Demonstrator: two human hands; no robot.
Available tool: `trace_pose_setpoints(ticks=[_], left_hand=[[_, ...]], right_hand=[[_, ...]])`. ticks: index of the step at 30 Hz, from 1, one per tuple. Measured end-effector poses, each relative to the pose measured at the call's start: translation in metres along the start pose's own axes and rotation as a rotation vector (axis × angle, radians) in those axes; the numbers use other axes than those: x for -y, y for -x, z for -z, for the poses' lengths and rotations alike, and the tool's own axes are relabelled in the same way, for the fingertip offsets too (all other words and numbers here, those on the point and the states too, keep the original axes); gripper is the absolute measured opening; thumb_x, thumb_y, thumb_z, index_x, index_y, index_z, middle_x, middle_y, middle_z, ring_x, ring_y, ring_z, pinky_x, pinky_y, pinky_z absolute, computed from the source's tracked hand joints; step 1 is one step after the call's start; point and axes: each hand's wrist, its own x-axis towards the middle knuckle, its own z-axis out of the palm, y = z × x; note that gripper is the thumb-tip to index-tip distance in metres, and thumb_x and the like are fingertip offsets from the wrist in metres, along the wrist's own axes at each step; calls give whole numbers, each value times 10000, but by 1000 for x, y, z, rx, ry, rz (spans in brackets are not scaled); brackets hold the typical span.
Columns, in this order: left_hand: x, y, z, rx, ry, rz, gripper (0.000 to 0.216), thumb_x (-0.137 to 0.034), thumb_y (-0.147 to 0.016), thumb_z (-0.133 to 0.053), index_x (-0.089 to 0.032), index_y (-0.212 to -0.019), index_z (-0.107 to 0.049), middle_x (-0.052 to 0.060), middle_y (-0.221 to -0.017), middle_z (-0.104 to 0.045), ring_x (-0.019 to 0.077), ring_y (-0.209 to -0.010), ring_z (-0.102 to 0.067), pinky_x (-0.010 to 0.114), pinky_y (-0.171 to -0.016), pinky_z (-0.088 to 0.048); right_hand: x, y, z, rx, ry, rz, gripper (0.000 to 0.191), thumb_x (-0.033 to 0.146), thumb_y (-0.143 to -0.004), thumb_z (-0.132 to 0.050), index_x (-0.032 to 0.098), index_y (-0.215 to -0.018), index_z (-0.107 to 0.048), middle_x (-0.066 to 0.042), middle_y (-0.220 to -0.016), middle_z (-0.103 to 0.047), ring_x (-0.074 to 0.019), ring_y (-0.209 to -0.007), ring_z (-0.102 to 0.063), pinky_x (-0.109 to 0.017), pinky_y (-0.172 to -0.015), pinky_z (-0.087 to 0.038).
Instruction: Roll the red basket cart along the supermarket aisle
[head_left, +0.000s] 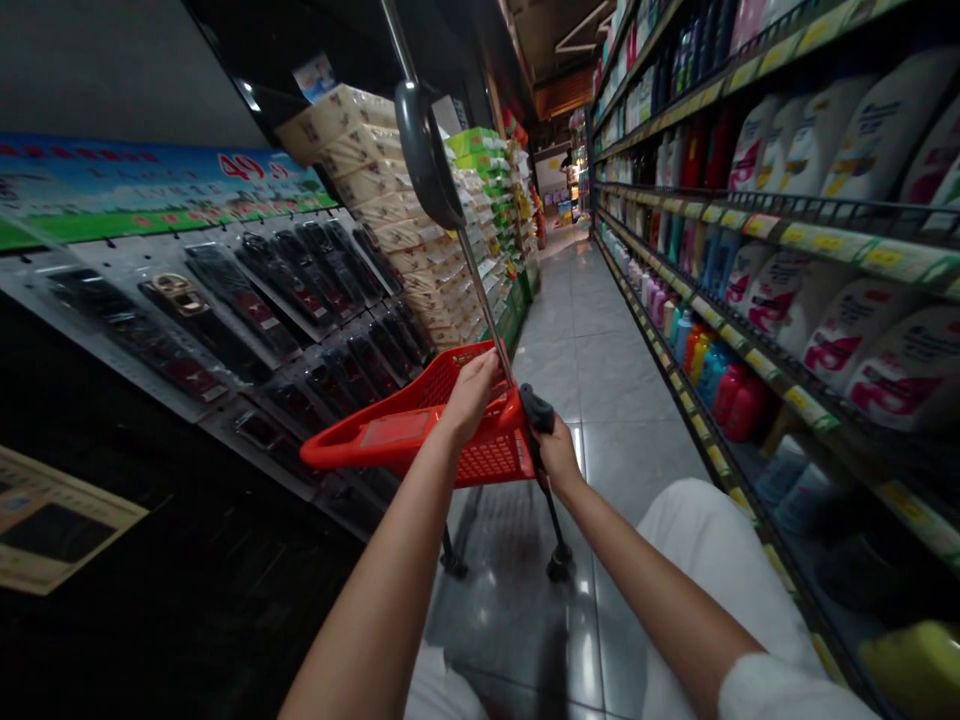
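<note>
A red plastic shopping basket [491,455] stands tilted in my view, on dark legs that end in small black feet or wheels. A thin metal pole [478,285] rises at its right corner and carries a dark grey oval piece [427,155] higher up. My left hand [472,395] is closed over the basket, its fingertips against the pole's lower end; what they pinch is hidden. At the basket's right corner, my right hand [559,450] wraps round a dark grey grip [536,408].
Shelves of shampoo bottles [855,330] line the right side. Packaged dark goods [322,270] hang on the left, below a price banner [165,180]. Stacked cartons [397,220] stand beyond them. A tiled aisle [577,300] runs ahead; my knee [705,540] is at lower right.
</note>
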Motion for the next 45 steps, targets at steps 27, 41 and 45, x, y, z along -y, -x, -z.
trace_pose_setpoints(ticks=[27, 41, 45], left_hand=[[1, 67, 102, -320, -1549, 19, 471, -372, -1001, -253, -208, -1086, -686, 65, -1133, -719, 238, -1090, -623, 349, -937, -450], [3, 42, 27, -408, -1667, 12, 563, -366, -1006, -184, -147, -978, -702, 119, -987, -728, 294, -949, -655, 390, -772, -451], [-3, 39, 23, -328, -1660, -24, 585, -394, -1008, -169, -151, -994, -701, 118, -1017, -728, 298, -962, -654, 394, -768, -453]], right_hand=[[25, 18, -35, 4, 53, 271, 408, 412, -894, -583, 219, -1251, -627, -78, -1383, -596, -223, -1294, -534, -476, -1164, -344], [11, 4, -4, -60, 480, 535, 561, 178, -873, -510, 278, -1425, -495, -28, -1615, -280, -231, -1506, -210, -499, -1232, -173], [7, 13, 13, 110, 592, 600, 673, 51, -804, -444, 314, -1422, -499, 26, -1633, -229, -207, -1516, -173, -479, -1241, -174]])
